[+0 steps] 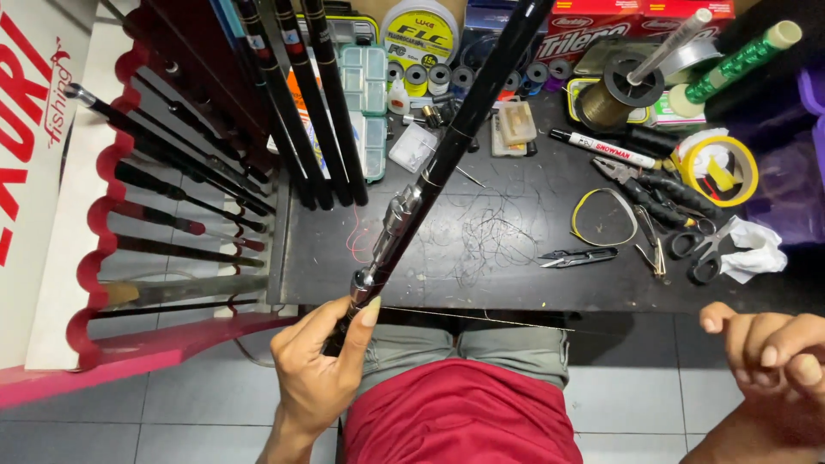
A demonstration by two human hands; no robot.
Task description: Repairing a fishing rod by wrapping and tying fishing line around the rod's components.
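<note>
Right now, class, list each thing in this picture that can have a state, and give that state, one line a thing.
Left hand: closed around the rod's butt.
Right hand: fingers curled, pinching thin line.
Fishing rod: held tilted over the table.
Thin line: stretched taut between the hands.
Scissors: lying closed.
Marker: capped.
Snips: lying flat.

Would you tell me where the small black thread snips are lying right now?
In the head view, the thread snips lie on the black table, right of the fishing rod, below the yellow loop.

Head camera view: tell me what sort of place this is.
Probably a fishing tackle shop's repair bench. The left hand grips a black fishing rod, more rods stand in a red rack, and line spools and pliers lie on the black table.
</note>
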